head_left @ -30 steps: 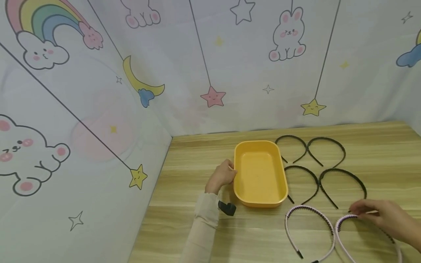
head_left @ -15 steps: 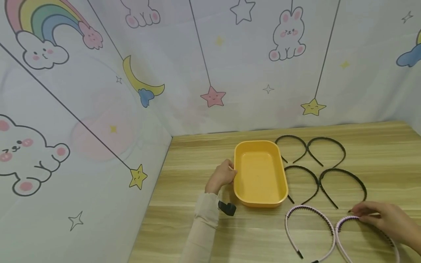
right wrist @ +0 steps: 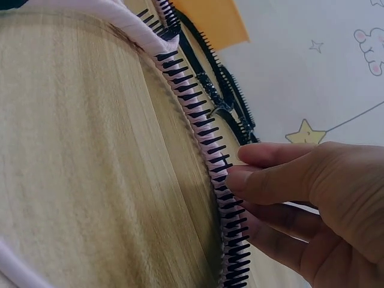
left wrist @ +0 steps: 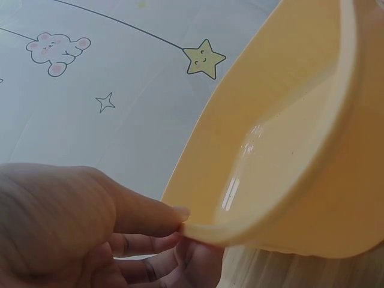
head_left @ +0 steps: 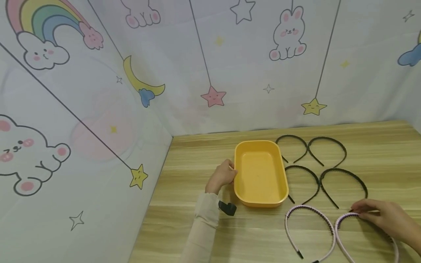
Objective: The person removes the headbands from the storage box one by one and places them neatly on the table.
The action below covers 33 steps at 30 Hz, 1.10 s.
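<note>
My left hand point(head_left: 222, 175) pinches the left rim of an orange-yellow plastic bin point(head_left: 261, 177); the left wrist view shows the thumb point(left wrist: 147, 213) over the rim and fingers curled beneath. The bin's floor is bare. At the lower right, my right hand point(head_left: 383, 217) holds the top of a pale pink headband point(head_left: 337, 233) between thumb and fingers. Black comb teeth line that headband's inner side in the right wrist view, where the thumb point(right wrist: 270, 183) lies against the band. To its left, a second pale pink headband point(head_left: 330, 221) lies on the table.
Several black headbands lie in two rows right of the bin, among them a near one point(head_left: 360, 179) and a far one point(head_left: 340, 144). The wood-grain table point(head_left: 184, 153) meets a cartoon-printed cloth point(head_left: 250, 113) at the back and left.
Almost nothing differs: the right hand and the pink headband in it have shifted very slightly. My left hand and the bin stay where they were.
</note>
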Motion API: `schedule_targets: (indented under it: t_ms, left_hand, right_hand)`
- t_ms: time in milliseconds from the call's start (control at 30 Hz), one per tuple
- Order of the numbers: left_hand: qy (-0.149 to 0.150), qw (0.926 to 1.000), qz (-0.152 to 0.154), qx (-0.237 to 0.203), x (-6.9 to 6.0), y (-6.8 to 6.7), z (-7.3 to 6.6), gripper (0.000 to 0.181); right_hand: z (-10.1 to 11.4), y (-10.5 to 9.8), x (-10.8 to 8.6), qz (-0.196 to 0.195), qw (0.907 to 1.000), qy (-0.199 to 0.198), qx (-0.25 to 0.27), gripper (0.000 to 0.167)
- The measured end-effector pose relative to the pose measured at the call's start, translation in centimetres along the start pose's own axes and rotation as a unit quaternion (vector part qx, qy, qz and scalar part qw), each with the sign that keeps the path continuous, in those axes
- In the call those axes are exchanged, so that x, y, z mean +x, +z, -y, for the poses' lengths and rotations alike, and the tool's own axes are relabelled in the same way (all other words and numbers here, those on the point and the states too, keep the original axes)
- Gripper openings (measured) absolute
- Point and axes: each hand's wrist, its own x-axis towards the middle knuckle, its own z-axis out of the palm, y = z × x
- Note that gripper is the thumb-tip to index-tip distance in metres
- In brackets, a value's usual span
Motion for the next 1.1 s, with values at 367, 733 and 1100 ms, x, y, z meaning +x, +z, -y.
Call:
schedule_targets:
  t_ms: [367,733,1100]
  left_hand:
    - [0.006,1.0,-0.001,-0.001,0.0,0.0,0.0,0.023]
    - [0.01,0.9999,0.008,0.002,0.3,0.4,-0.2,0.023]
    - [0.01,0.9952,-0.032,0.092,-0.3,0.4,-0.2,0.043]
  right_hand:
    - [-0.1,0.1,0.2,-0.012,0.9998,0.005,-0.013,0.031]
    - [0.5,-0.5,-0.2,-0.009,0.9979,0.042,-0.047,0.028]
    - [7.7,-3.3,5.8,0.036,0.993,0.083,-0.076,0.031]
